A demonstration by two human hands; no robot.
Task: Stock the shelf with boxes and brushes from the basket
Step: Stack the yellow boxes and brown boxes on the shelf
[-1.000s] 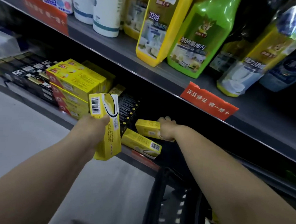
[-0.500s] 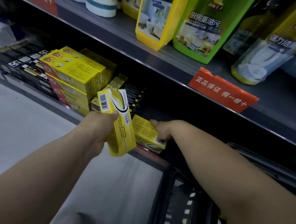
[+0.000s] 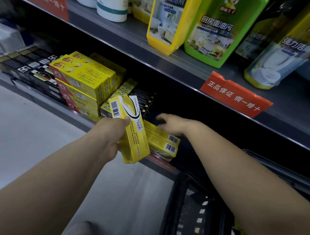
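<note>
My left hand (image 3: 111,133) grips a long yellow box (image 3: 131,130) with a barcode on its end, held upright in front of the lower shelf (image 3: 159,158). Two matching yellow boxes (image 3: 160,140) lie stacked on that shelf, just right of the held one. Above this stack hovers my right hand (image 3: 171,124), fingers spread and holding nothing; it is blurred. The black basket (image 3: 191,206) stands on the floor below my right forearm, and its contents are mostly hidden.
Stacked yellow-and-red boxes (image 3: 83,83) and black boxes (image 3: 29,67) fill the lower shelf's left part. Small black-and-yellow boxes (image 3: 133,97) sit behind the held box. The upper shelf carries cleaner bottles (image 3: 211,29) and an orange sign (image 3: 235,95). Dark open shelf space lies to the right.
My right hand has let go of the yellow box it set on the stack and lifted off it, fingers spread. My left hand moved the held box slightly right, nearer the shelf.
</note>
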